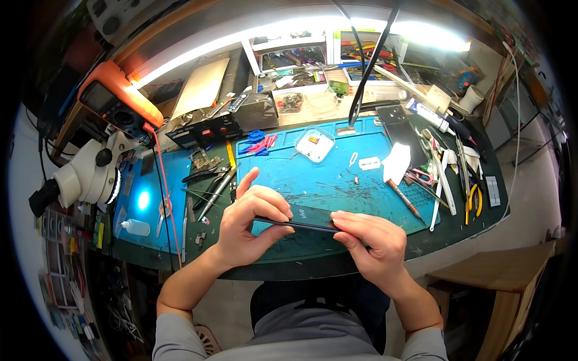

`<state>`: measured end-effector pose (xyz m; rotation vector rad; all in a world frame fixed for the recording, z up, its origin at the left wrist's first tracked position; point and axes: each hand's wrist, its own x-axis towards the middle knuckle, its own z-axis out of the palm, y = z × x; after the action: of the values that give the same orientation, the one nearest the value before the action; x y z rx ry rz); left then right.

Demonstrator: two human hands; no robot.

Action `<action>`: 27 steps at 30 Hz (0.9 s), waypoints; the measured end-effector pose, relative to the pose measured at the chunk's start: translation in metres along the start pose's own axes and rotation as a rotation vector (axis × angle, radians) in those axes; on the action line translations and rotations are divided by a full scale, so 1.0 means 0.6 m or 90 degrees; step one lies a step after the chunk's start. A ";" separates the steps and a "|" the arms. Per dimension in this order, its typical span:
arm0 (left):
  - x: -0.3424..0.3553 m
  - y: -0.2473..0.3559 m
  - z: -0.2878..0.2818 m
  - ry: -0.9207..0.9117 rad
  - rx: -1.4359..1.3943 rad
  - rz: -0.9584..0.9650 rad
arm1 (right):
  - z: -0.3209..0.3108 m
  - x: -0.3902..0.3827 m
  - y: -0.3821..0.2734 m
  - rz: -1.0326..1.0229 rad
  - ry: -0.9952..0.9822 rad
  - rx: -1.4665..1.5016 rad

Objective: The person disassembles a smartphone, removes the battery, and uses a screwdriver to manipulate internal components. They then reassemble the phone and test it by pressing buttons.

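Note:
A dark smartphone (310, 218) is held flat between both hands above the near edge of the blue work mat (337, 186). My left hand (256, 216) pinches its left end, thumb below and fingers on top, with the index finger raised. At the other end my right hand (376, 240) grips it the same way, thumb under the edge. The phone's thin side edge faces me. On the mat beyond lie a SIM eject pin (353, 159), a razor blade (369, 163) and a clear square dish (314, 144) holding a small part.
An orange multimeter (120, 102) and a white microscope (84, 174) stand at the left. Tweezers (218, 194) lie left of the mat. On the right are another dark phone (398, 129), white tissue (397, 161), a brush-like tool (404, 198) and yellow-handled pliers (475, 198). Black cables (367, 66) hang down centrally.

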<state>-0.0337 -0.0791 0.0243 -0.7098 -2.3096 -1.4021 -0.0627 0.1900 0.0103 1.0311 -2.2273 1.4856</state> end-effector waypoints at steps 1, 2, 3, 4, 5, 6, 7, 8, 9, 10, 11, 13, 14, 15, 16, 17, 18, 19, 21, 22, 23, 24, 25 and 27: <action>0.000 0.000 0.000 0.000 0.001 -0.001 | -0.002 0.001 0.000 0.004 -0.008 0.008; -0.001 -0.001 -0.001 0.002 0.003 -0.003 | -0.004 0.002 0.000 0.007 -0.016 0.016; -0.002 -0.002 -0.002 0.007 -0.004 -0.009 | -0.006 0.000 -0.001 0.020 -0.009 0.006; -0.005 -0.004 -0.004 0.012 -0.011 -0.015 | -0.009 -0.004 -0.002 0.032 -0.001 -0.003; -0.005 -0.007 -0.003 0.017 -0.020 -0.021 | -0.013 -0.007 -0.001 0.046 0.006 -0.015; -0.005 -0.008 -0.001 0.019 -0.028 -0.023 | -0.016 -0.010 0.004 0.036 0.001 -0.015; -0.003 -0.008 0.001 0.020 -0.028 -0.021 | -0.019 -0.013 0.012 0.027 -0.004 -0.015; -0.001 -0.006 0.001 0.018 -0.026 -0.019 | -0.020 -0.015 0.015 0.018 -0.007 -0.012; 0.001 -0.005 0.001 0.017 -0.024 -0.017 | -0.021 -0.015 0.016 0.015 -0.004 -0.012; 0.000 -0.006 0.002 0.017 -0.029 -0.017 | -0.021 -0.015 0.016 0.013 -0.001 -0.011; -0.002 -0.007 0.001 0.019 -0.032 -0.019 | -0.020 -0.014 0.016 0.008 0.001 -0.009; -0.001 -0.007 0.001 0.021 -0.033 -0.018 | -0.019 -0.013 0.016 0.004 0.008 -0.011; 0.000 -0.008 0.000 0.020 -0.032 -0.016 | -0.018 -0.014 0.016 0.002 0.012 -0.013; 0.000 -0.008 0.001 0.020 -0.031 -0.014 | -0.018 -0.014 0.016 0.013 0.011 -0.005; 0.000 -0.009 0.002 0.025 -0.030 -0.012 | -0.019 -0.014 0.015 0.024 0.009 0.002; 0.000 -0.008 0.002 0.030 -0.028 -0.010 | -0.019 -0.014 0.014 0.034 0.008 0.011; 0.000 -0.007 0.002 0.035 -0.025 -0.007 | -0.017 -0.013 0.014 0.043 0.016 0.030; 0.000 -0.006 0.003 0.035 -0.018 0.001 | -0.014 -0.012 0.013 0.052 0.025 0.050; 0.000 -0.006 0.005 0.037 -0.005 0.019 | -0.007 -0.009 0.010 0.062 0.031 0.083; 0.001 -0.005 0.006 0.037 0.001 0.026 | -0.005 -0.006 0.007 0.062 0.029 0.096; 0.001 -0.003 0.007 0.037 0.008 0.033 | -0.003 -0.005 0.005 0.063 0.026 0.111; 0.001 -0.002 0.008 0.038 0.014 0.039 | -0.002 -0.006 0.006 0.058 0.028 0.101; 0.000 -0.002 0.008 0.035 0.014 0.036 | 0.001 -0.008 0.009 0.052 0.029 0.091; -0.001 -0.003 0.008 0.032 0.014 0.028 | 0.004 -0.009 0.012 0.043 0.038 0.066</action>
<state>-0.0342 -0.0759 0.0206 -0.7064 -2.2530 -1.3578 -0.0631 0.1917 0.0010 0.9365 -2.1850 1.6538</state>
